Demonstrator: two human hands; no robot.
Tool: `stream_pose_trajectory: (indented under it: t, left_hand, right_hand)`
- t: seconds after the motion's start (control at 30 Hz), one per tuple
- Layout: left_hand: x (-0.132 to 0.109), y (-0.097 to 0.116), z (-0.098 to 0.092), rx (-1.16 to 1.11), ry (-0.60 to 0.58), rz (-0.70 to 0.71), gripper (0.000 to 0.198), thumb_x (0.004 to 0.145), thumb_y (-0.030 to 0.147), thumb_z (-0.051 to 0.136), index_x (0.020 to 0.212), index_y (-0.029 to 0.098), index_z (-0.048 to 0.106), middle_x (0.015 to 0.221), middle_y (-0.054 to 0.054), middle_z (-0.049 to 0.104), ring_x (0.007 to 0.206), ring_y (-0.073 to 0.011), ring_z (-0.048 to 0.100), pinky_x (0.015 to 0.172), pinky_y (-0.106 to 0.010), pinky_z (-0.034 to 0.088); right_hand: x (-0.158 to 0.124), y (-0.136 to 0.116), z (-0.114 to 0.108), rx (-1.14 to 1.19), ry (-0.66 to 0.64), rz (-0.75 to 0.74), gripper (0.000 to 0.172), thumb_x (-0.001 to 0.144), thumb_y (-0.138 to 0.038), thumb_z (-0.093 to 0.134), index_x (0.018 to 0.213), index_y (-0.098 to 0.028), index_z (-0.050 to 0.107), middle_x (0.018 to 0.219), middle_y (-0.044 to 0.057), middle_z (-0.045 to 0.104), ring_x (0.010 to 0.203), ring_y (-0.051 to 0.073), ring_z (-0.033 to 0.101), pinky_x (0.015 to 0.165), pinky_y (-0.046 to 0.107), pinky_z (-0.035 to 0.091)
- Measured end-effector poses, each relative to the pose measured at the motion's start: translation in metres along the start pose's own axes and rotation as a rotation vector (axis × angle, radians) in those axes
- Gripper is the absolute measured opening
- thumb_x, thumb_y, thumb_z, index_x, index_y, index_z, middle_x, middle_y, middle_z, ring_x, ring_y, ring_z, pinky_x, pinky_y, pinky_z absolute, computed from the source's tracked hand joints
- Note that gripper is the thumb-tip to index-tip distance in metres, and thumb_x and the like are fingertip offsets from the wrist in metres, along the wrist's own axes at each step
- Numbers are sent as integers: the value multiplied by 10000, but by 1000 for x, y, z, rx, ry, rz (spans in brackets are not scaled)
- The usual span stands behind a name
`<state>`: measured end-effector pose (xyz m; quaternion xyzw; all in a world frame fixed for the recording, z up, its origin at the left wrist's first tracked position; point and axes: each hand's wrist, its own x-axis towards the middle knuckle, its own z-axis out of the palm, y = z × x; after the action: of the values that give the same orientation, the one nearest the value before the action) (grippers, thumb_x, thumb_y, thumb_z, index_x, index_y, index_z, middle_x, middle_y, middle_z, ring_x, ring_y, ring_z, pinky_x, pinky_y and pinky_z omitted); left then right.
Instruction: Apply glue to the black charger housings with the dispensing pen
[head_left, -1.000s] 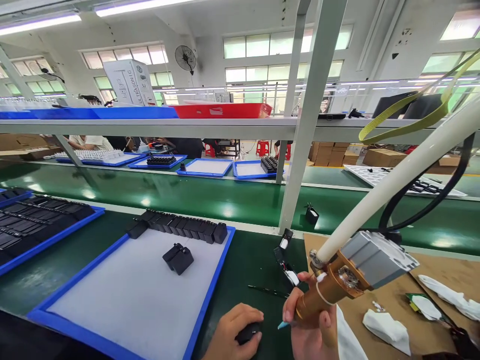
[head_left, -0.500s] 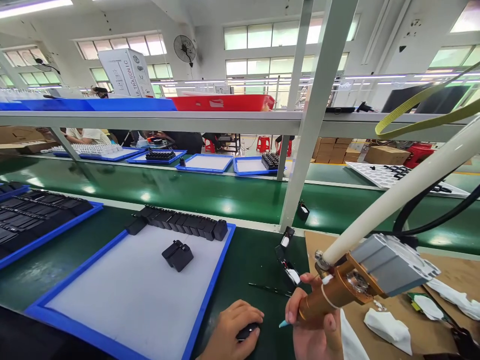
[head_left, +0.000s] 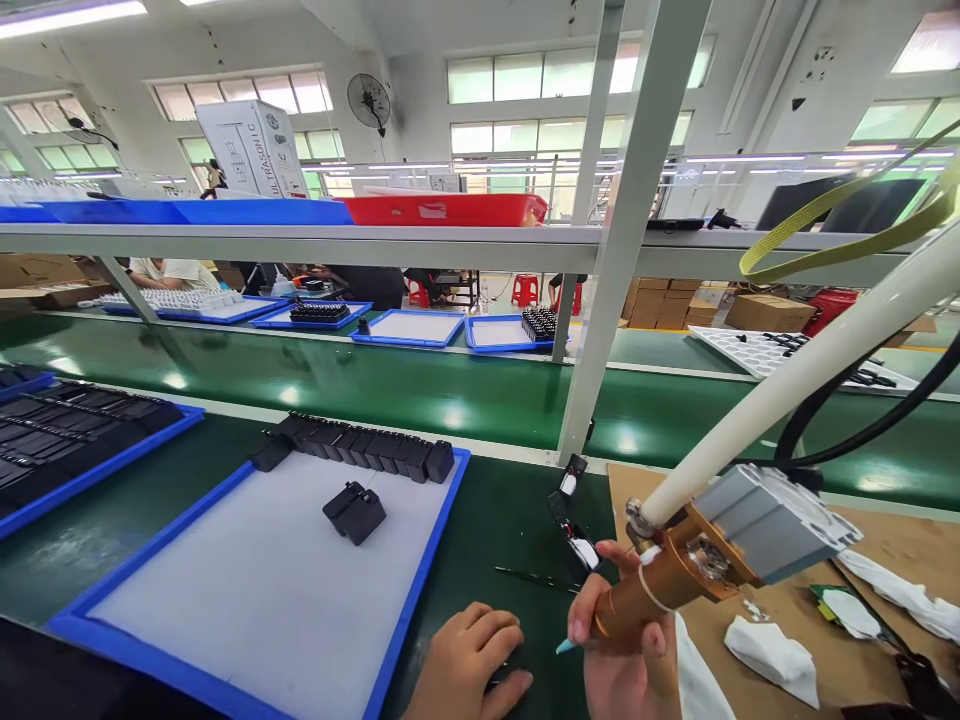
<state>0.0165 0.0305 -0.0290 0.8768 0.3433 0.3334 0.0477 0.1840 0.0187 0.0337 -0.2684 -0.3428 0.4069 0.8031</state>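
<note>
My left hand (head_left: 469, 660) is closed near the bottom edge, to the right of a blue-rimmed tray (head_left: 259, 600). In its fingers is a small black part (head_left: 498, 677), mostly hidden by the hand. My right hand (head_left: 619, 665) wraps around a brass-coloured cylindrical tool (head_left: 634, 605) with a grey block at its rear. From beside my right fingers a light blue tip (head_left: 565, 647) points left. Just beyond that hand, black housings with white insides (head_left: 583, 550) lie on the green surface. A thin dark stick (head_left: 536, 578) lies between the hands and the housings.
Black boxes (head_left: 360, 445) line the tray's far edge; a black piece (head_left: 355, 513) sits inside it. Another full tray (head_left: 82, 440) is at left. A grey post (head_left: 600, 340) rises ahead. A white pole (head_left: 802, 380) slants in from the right above brown board with white cloths (head_left: 772, 660).
My left hand has turned slightly, covering more of the black part. On the green belt, a black housing has moved left and is now mostly behind the post. My right hand is nearly still.
</note>
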Motion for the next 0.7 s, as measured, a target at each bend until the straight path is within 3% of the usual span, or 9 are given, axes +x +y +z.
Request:
stream_pose_trajectory:
  t: [0.13, 0.27, 0.37, 0.53, 0.63, 0.7]
  left_hand:
    - [-6, -1, 0, 128, -98, -29, 378, 739, 314, 753, 1060, 237, 569, 1005, -11, 725, 769, -204, 656, 593, -298, 513]
    - [-7, 0, 5, 169, -146, -41, 356, 732, 246, 727, 1040, 239, 550, 840, 19, 691, 682, -192, 612, 537, -297, 438]
    - [-5, 1, 2, 174, -189, -61, 368, 727, 238, 734, 1045, 245, 548, 840, 21, 675, 696, -193, 600, 549, -290, 414]
    - [1, 8, -12, 178, -341, -105, 648, 736, 242, 761, 1307, 262, 457, 1008, -12, 668, 818, -208, 621, 627, -278, 438]
    - [5, 15, -25, 177, -400, -88, 576, 831, 243, 697, 1342, 241, 431, 1026, -29, 664, 879, -210, 632, 680, -288, 454]
    - [9, 13, -39, 176, -364, -105, 518, 880, 303, 654, 1338, 214, 430, 1057, -49, 662, 909, -216, 632, 718, -308, 463]
  right_hand:
    - [1, 0, 2, 2, 8, -33, 296, 897, -473, 466, 1046, -240, 572, 1152, 101, 600, 487, 93, 554, 402, 280, 411]
    - [2, 0, 5, -5, 25, -36, 311, 904, -467, 444, 1071, -235, 567, 1167, 105, 596, 491, 93, 556, 405, 273, 406]
    - [3, 1, 5, -14, 46, -33, 317, 903, -459, 439, 1096, -240, 562, 1148, 97, 598, 492, 91, 548, 414, 267, 402]
    - [5, 1, 1, -9, 57, -18, 303, 897, -435, 450, 1121, -259, 554, 1121, 82, 606, 497, 106, 538, 447, 290, 402]
    - [7, -2, -2, -8, 61, -21, 298, 886, -426, 456, 1114, -269, 568, 1122, 58, 586, 509, 106, 525, 461, 298, 392]
    - [8, -5, -3, -13, 60, -19, 310, 871, -425, 468, 1118, -272, 577, 1137, 49, 575, 518, 108, 519, 468, 304, 386]
